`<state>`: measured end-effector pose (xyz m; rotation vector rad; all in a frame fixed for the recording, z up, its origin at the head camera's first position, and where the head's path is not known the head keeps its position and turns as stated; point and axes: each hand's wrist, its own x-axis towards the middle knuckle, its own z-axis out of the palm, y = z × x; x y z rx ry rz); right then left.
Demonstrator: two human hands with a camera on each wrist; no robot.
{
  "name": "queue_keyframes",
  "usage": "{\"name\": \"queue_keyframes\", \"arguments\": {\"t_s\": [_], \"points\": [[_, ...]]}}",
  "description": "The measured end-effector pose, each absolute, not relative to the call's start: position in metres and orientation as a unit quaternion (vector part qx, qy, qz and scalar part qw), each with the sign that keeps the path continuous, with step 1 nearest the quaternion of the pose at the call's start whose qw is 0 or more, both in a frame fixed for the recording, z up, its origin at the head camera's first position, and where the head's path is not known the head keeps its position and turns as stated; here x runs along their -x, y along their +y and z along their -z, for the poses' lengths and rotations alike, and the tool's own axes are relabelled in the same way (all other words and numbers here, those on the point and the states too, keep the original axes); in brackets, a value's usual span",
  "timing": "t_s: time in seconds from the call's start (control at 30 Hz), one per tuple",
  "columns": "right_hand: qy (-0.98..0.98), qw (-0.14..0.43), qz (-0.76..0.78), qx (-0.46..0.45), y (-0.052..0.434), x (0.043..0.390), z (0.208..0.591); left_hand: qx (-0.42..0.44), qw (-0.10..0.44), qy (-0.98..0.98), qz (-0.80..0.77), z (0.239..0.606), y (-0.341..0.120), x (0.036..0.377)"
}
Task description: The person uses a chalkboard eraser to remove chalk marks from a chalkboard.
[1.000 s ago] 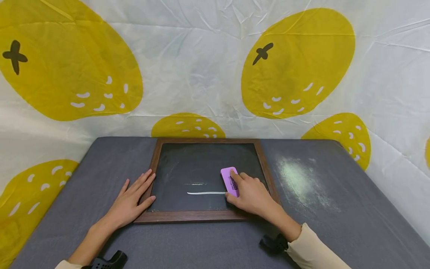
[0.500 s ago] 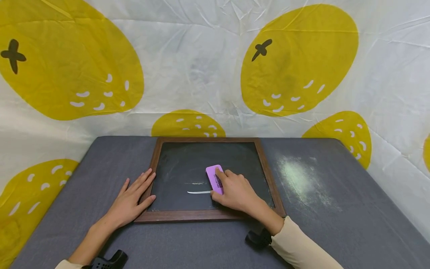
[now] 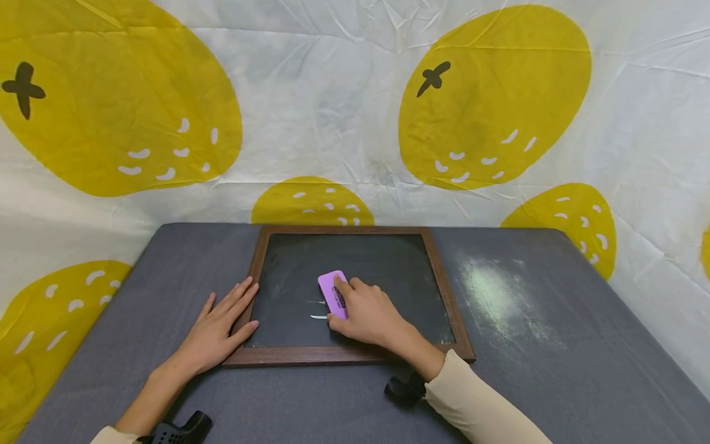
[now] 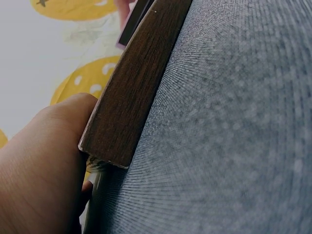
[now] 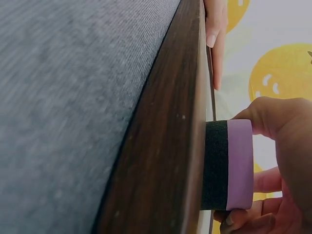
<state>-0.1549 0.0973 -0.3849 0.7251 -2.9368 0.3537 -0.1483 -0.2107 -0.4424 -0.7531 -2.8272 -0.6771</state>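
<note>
Right hand [image 3: 368, 316] is gripping the pink eraser [image 3: 333, 294], wiping the chalk line [image 3: 318, 317] just left of it; left hand [image 3: 217, 330] is lying flat, bracing the chalkboard frame [image 3: 252, 277]. Next it probably needs one more short push left.

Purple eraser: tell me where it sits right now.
In the head view the purple eraser lies on the chalkboard, left of centre, held by the right hand, just beside the chalk line.

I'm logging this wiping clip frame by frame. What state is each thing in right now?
chalkboard: flat on the table, mostly wiped, smudgy
chalk line: only a short stub shows, left of the eraser
purple eraser: felt side down on the board, in the right hand's grip
right hand: holds the eraser
left hand: flat, fingers on the frame's left edge
table: chalk dust smear at right
</note>
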Motion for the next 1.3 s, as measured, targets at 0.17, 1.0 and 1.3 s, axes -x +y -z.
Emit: {"name": "queue_keyframes", "arguments": {"t_s": [0.17, 1.0, 1.3], "points": [[-0.96, 0.043, -0.114, -0.254, 0.087, 0.158, 0.385, 0.249, 0.069, -0.939, 0.225, 0.442, -0.212, 0.148], [-0.916, -0.044, -0.093, -0.388, 0.071, 0.176, 0.378, 0.247, 0.077, -0.939, 0.225, 0.442, -0.212, 0.148], [-0.91, -0.091, -0.126, -0.385, 0.078, 0.178, 0.374, 0.249, 0.081, -0.939, 0.224, 0.443, -0.211, 0.149]]}}
